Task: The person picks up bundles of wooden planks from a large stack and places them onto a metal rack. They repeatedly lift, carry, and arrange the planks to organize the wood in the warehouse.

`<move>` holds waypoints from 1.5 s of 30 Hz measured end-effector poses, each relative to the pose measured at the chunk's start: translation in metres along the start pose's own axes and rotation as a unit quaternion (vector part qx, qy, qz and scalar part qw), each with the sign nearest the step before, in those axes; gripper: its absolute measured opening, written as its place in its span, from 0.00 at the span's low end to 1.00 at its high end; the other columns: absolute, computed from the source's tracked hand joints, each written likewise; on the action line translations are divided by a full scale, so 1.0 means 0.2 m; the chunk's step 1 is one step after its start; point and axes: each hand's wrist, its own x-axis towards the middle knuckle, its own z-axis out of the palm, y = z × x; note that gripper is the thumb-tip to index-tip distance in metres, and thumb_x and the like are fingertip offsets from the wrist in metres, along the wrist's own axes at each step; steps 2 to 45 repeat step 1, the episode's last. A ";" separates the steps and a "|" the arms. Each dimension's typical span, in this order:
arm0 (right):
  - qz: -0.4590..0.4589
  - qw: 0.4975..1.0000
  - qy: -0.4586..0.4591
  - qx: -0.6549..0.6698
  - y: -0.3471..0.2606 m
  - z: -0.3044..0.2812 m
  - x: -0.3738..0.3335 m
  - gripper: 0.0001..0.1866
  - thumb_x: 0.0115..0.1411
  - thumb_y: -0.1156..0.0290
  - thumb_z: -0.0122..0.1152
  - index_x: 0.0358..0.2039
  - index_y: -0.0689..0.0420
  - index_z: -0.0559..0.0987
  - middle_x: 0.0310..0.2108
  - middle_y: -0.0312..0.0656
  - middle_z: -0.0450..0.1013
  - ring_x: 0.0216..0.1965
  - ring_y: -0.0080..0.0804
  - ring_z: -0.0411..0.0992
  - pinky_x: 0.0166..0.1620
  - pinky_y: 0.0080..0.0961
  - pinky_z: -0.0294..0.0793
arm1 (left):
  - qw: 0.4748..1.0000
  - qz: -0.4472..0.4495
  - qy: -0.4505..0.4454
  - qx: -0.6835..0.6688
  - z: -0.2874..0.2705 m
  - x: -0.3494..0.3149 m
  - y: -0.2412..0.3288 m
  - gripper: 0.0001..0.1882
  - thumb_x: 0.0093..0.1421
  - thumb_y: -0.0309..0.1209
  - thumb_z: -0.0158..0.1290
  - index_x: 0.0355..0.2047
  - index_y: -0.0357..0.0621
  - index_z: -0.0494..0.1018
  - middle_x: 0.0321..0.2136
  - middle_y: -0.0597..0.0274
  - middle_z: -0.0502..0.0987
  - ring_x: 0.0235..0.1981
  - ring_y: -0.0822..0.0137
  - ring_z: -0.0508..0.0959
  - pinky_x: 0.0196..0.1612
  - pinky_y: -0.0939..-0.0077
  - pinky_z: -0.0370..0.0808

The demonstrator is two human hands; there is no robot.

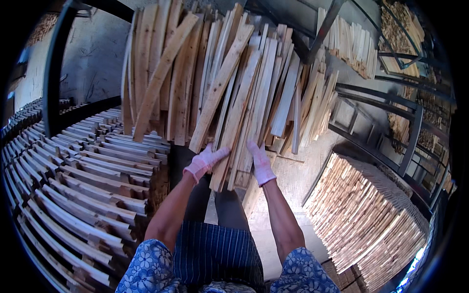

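Note:
A bundle of long wooden slats (239,132) is squeezed between my two hands, its near ends sticking out toward my apron. My left hand (207,161), in a pale pink-white work glove, presses against the bundle's left side with the thumb lying over the top. On the opposite side, my right hand (262,162), gloved alike, closes round the slats' edge; some of its fingers are hidden beneath. The far ends of these slats rest among a wide pile of loose slats (183,68). One slat (166,75) lies slanted across the pile's left part.
At the left stands a stack of slats in spaced layers (93,185). A dense stack (366,219) fills the lower right. Dark metal frames (51,73) rise at the left, and metal rails (413,139) run along the right. More slats (351,44) lie beyond.

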 end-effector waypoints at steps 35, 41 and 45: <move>-0.007 1.000 -0.025 0.012 -0.05 0.05 -0.07 0.58 0.59 0.51 0.71 0.75 0.59 0.41 0.69 0.49 0.59 0.70 0.34 0.58 0.73 0.31 0.51 | 1.000 0.027 0.014 0.002 0.00 -0.12 0.00 0.66 0.52 0.76 0.52 0.74 0.36 0.46 0.68 0.40 0.63 0.70 0.47 0.61 0.72 0.72 0.54; -0.007 1.000 -0.025 0.012 -0.05 0.05 -0.07 0.58 0.59 0.51 0.71 0.75 0.59 0.41 0.69 0.49 0.59 0.70 0.34 0.58 0.73 0.31 0.51 | 1.000 0.027 0.014 0.002 0.00 -0.12 0.00 0.66 0.52 0.76 0.52 0.74 0.36 0.46 0.68 0.40 0.63 0.70 0.47 0.61 0.72 0.72 0.54; -0.007 1.000 -0.025 0.012 -0.05 0.05 -0.07 0.58 0.59 0.51 0.71 0.75 0.59 0.41 0.69 0.49 0.59 0.70 0.34 0.58 0.73 0.31 0.51 | 1.000 0.027 0.014 0.002 0.00 -0.12 0.00 0.66 0.52 0.76 0.52 0.74 0.36 0.46 0.68 0.40 0.63 0.70 0.47 0.61 0.72 0.72 0.54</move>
